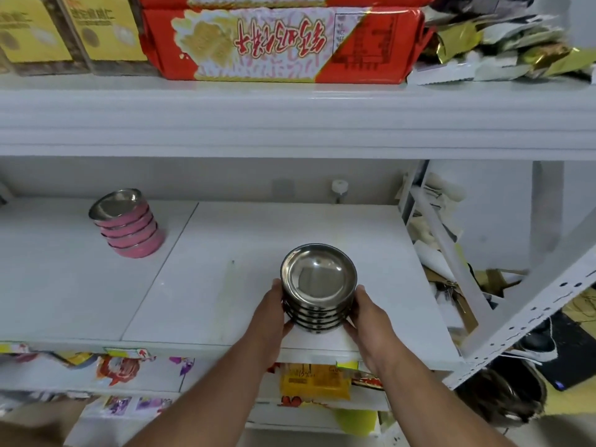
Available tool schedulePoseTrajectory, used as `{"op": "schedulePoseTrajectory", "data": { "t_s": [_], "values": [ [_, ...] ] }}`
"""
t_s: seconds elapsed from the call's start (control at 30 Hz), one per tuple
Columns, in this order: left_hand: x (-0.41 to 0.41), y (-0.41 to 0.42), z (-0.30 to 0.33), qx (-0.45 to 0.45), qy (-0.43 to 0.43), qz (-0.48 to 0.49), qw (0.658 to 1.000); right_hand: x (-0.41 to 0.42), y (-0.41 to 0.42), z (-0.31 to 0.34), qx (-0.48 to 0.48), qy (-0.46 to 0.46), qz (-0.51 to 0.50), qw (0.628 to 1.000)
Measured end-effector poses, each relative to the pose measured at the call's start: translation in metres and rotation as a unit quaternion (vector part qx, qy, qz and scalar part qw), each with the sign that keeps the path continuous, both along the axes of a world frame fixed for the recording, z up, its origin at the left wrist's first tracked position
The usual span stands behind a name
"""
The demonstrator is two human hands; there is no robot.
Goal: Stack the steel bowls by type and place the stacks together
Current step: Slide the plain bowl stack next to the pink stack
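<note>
A view from a head-worn camera looks down at a white shelf (225, 285) in a metal rack. Two bare forearms reach in from the bottom of the frame.

Near the front edge of the shelf, right of centre, sits a stack of plain steel bowls (317, 287), nested one in another, with dark bands showing between the rims. The top bowl faces up and its shiny inside reflects the room. The left hand (274, 312) presses against the left side of this stack, fingers curled around its lower bowls. The right hand (366, 312) cups the right side in the same way, thumb tip up by the top rim. Both hands are closed on the stack, which appears to rest on the shelf (whether it is slightly lifted cannot be told).

Well apart, at the back left of the same shelf, stands a second stack of pink-sided bowls (129, 224) with steel interiors. It leans a little, and the top bowl tilts towards the camera.

On the shelf above lies a large red snack package (283, 43) with its printed characters upside down, yellow boxes (64, 30) to its left and crumpled gold and white wrappers (503, 46) to its right. Below the working shelf, colourful packets (314, 382) show, one of them yellow.
</note>
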State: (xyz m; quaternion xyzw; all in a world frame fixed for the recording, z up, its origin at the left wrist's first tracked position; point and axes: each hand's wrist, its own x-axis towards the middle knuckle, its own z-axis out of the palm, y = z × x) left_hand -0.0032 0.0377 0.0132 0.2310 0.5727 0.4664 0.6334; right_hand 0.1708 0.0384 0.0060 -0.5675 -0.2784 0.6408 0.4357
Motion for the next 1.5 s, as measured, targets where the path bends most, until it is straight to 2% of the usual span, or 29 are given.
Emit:
{"op": "schedulePoseTrajectory", "data": {
  "t_s": [0.37,0.7,0.97,1.5],
  "values": [
    [-0.059,-0.01,0.03,0.021,0.036,0.025,0.999,-0.06,0.007,0.024,0.01,0.009,0.025,1.0],
    [-0.194,-0.019,0.032,0.046,0.025,0.037,0.998,-0.194,0.0,0.029,0.024,-0.004,0.048,0.999],
    [-0.299,-0.015,0.02,0.054,-0.019,0.011,0.998,-0.296,-0.007,0.022,0.034,-0.022,0.022,0.999],
    [-0.343,0.014,-0.008,0.044,-0.034,-0.05,0.997,-0.336,0.015,-0.002,0.008,-0.019,-0.01,1.0]
  ]
}}
